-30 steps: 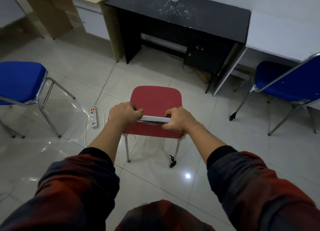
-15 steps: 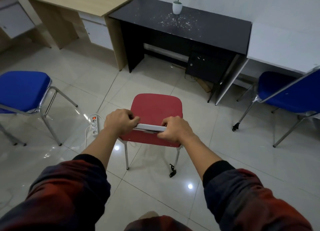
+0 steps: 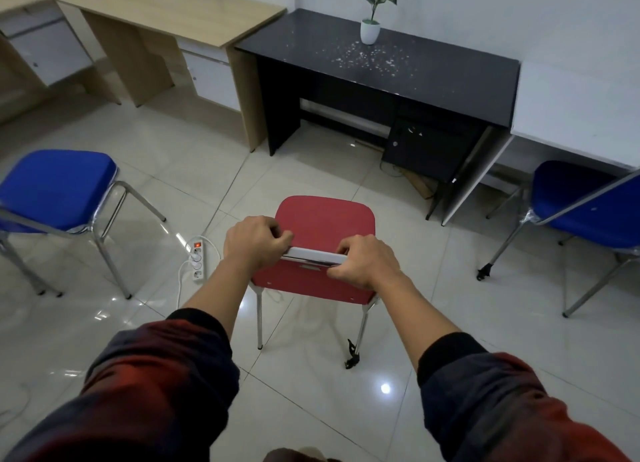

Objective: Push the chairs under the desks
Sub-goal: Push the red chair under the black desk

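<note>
Your left hand (image 3: 257, 242) and right hand (image 3: 367, 261) grip the red chair (image 3: 325, 223) backrest; next, judge it needs a straight push under the black counter (image 3: 377, 67).

Glossy pale tiled floor (image 3: 311, 402) carrying, at centre, a red chair (image 3: 325, 222) on metal legs; at left, a blue chair (image 3: 59, 188); at right, a second blue chair (image 3: 585, 212); and, between the left blue chair and the red one, a white power strip (image 3: 198, 262) with a lit red switch. Along the far wall stand a wooden worktop (image 3: 162, 11) at left, a black worktop (image 3: 433, 70) at centre and a white worktop (image 3: 581, 115) at right. The black worktop bears a potted plant (image 3: 370, 28) and scattered pale specks (image 3: 370, 58).
</note>
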Demonstrator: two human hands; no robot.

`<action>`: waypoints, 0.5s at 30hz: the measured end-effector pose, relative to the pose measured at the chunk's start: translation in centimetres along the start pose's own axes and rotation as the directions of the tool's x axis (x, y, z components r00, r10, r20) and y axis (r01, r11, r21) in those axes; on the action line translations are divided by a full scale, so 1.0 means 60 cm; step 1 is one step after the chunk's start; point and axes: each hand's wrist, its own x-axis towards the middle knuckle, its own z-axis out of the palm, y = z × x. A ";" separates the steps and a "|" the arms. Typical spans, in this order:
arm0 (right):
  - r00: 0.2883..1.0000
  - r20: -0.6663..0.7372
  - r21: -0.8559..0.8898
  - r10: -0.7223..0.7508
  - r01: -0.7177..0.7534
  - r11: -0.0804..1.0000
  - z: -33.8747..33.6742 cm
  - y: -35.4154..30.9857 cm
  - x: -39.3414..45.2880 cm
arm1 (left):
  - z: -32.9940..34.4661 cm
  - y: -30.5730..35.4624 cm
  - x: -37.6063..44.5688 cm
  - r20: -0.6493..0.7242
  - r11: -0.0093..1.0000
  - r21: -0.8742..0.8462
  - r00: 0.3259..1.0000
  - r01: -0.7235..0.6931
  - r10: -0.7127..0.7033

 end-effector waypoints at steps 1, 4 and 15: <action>1.000 -0.019 0.001 0.009 -0.009 1.000 0.007 -0.010 0.001 | -0.001 -0.010 0.005 0.001 1.000 -0.007 1.000 -0.007 0.007; 1.000 -0.022 -0.001 -0.007 0.007 1.000 0.036 -0.043 -0.004 | -0.003 -0.054 0.007 0.023 1.000 -0.007 1.000 -0.018 0.018; 0.997 0.062 -0.027 -0.052 0.054 0.998 -0.005 0.009 0.048 | 0.027 0.000 0.028 0.008 0.992 0.011 0.992 0.123 -0.123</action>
